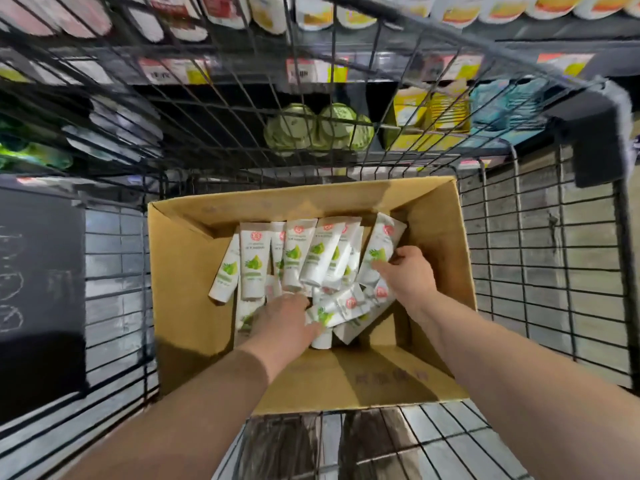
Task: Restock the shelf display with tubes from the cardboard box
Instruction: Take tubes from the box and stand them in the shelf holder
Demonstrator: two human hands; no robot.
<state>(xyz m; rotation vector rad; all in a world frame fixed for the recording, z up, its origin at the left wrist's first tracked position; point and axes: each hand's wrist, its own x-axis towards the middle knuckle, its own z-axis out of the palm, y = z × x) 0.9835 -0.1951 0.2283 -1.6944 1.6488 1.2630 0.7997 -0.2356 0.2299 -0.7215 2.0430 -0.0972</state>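
Cardboard box sits open in a wire cart, flaps up, with a loose pile of white tubes in the bottom, some leaning upright at the back, some lying crosswise in front. Both hands are down inside it. Left hand lies palm-down on the lying tubes near the middle; its fingers curl into the pile, and motion blur means I can't tell whether they actually close on one. Right hand is at the right side, thumb and fingers pinching the lower part of one leaning tube. Shelf with jars and packets shows beyond the cart's front wall; no tube is on it that I can make out.

Step in hand, as I judge it: gathering tubes from the box, so the pick stage, early in a restock cycle. Next move calls for closing firmly on a handful, lifting clear of the box walls and cart rim, then turning the tubes label-out for the shelf.
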